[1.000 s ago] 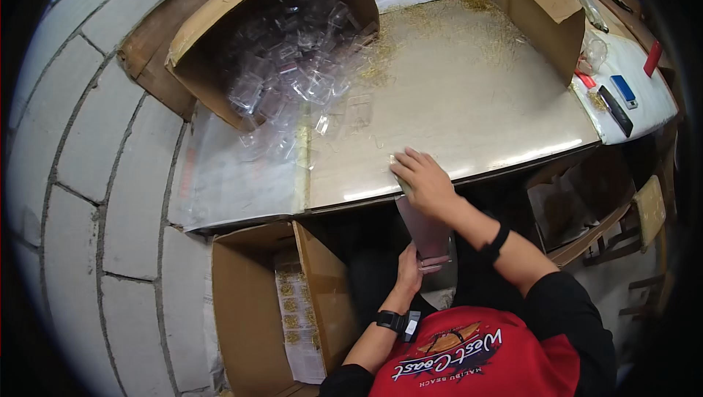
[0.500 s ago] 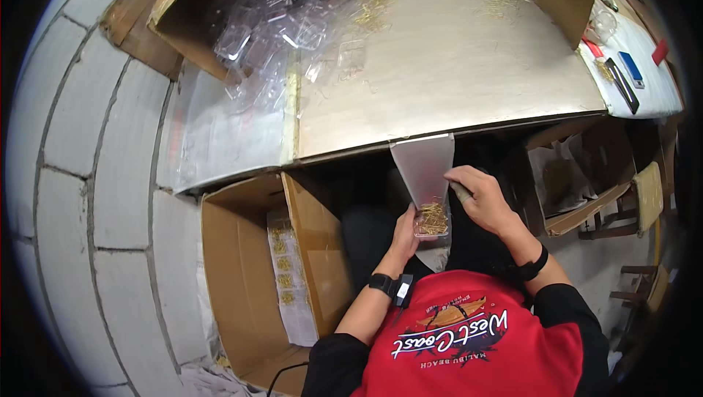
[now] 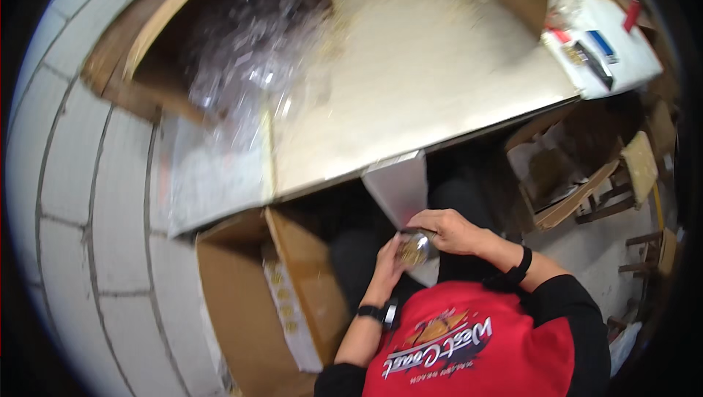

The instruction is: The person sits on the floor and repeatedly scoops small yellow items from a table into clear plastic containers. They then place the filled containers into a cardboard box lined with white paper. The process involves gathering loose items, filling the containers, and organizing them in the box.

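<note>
Clear box [image 3: 414,249] with gold pins in it sits between the person's 2 hands, just beyond the shirt hem and below the table's front edge. A pale block wall [image 3: 128,206] fills the left side. Next in size comes the table [image 3: 454,75], its tan top bare across the middle and strewn with blurred gold bits toward the back. Below its left part stands an open carton [image 3: 227,272], with a pale sheet [image 3: 296,346] bearing small gold heaps along its inner wall. On the table, at the upper left, a cardboard box [image 3: 168,12] opens toward the middle, and a blurred pile of clear cases [image 3: 253,60] spills out of it. The person wears a red shirt [image 3: 469,346] with black sleeves. A grey chute [image 3: 399,184] slopes from the table edge down to the hands, narrowing as it goes. The left hand [image 3: 388,261] grasps the near-left side of the clear box. The right hand [image 3: 458,231] reaches over its upper right side, fingers bent against it; I cannot tell whether they pinch it. Smallest are the pins, too blurred to count.
</note>
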`<state>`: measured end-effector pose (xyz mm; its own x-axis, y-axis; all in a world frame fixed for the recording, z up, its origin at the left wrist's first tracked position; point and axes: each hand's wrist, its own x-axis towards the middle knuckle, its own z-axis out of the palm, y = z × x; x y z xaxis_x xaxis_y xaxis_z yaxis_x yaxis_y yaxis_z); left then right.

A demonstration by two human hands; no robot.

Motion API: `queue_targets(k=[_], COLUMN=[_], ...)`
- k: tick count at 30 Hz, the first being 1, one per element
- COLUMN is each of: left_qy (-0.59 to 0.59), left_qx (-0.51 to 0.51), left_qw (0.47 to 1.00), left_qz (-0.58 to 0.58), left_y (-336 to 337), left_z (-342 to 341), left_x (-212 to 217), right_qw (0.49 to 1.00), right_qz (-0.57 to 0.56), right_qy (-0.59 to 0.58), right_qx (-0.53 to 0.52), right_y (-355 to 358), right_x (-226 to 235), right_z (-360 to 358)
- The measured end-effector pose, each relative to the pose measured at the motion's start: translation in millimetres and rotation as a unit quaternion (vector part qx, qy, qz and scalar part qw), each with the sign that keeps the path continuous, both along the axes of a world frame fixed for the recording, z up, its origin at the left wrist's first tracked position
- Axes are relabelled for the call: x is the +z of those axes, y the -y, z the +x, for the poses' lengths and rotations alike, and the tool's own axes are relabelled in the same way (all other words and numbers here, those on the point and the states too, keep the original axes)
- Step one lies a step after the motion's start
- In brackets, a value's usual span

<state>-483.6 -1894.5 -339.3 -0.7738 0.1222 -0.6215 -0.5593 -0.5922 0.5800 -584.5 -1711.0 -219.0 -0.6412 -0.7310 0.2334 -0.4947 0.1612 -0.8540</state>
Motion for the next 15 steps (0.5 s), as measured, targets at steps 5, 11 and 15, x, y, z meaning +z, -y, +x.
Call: queue_targets(k=[5,11,15], left_qy=[0.011,0.023,0.018], left_qx=[0.057,0.057,0.070], left_qw=[0.997,0.997,0.996], left_qz=[-0.048,-0.041,-0.045], left_y=[22,19,14], left_z=[10,-24,-45], left_x=[-4,-37,-46], right_qw=[0.941,0.837,0.833], right_qz=[-0.041,0.293,0.445], right_qy=[-0.184,-0.127,-0.119], right_qx=[-0.280,-0.444,-0.305], right_y=[-41,-132,-110], right_x=[71,67,65], right_z=[-124,-341,-369])
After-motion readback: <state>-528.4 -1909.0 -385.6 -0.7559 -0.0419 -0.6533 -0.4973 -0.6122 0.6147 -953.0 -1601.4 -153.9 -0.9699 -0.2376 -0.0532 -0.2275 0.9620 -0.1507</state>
